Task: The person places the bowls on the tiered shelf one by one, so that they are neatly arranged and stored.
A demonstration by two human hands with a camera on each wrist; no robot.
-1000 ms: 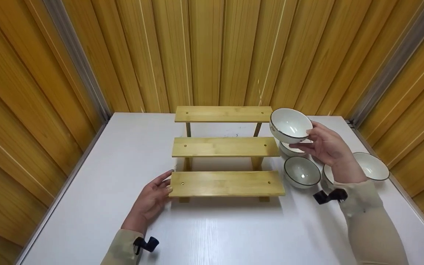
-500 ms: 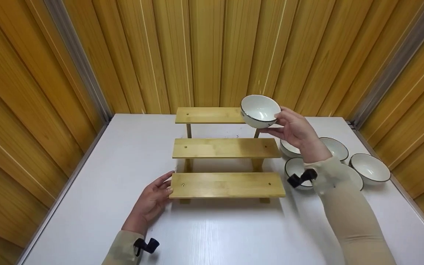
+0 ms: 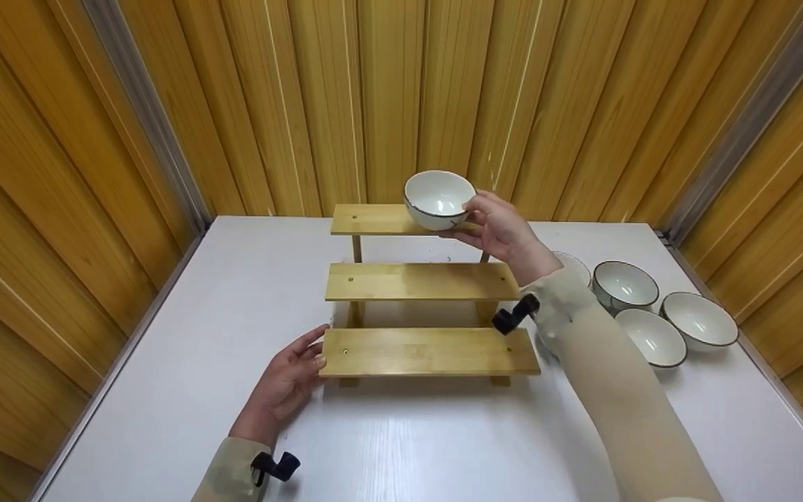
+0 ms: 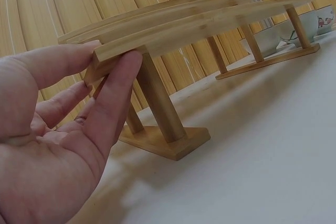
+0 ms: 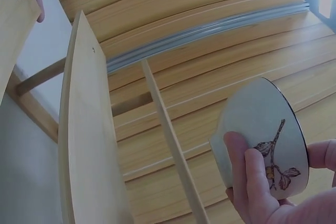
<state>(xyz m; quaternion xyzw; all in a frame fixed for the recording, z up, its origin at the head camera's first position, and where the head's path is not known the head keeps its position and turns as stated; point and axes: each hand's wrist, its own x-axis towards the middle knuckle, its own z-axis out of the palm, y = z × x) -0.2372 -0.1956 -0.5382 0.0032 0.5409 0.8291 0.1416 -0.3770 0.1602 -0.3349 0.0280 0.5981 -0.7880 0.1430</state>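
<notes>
A white bowl with a dark rim is gripped at its right side by my right hand, over the top board of a three-tier wooden display rack. In the right wrist view the bowl shows a brown flower sprig, with the thumb at its rim and fingers under its side. A gap separates the bowl from the boards in the left wrist view. My left hand pinches the left end of the lowest board, as the left wrist view shows with thumb and fingers around the board's end.
On the white table right of the rack stand several more bowls, among them one bowl at the back and another bowl near the right edge. My right forearm partly covers some. Wood-patterned walls enclose the table.
My right hand has carried the bowl left and slightly up, from beside the rack to over its top board. The left hand stays on the lowest board.
</notes>
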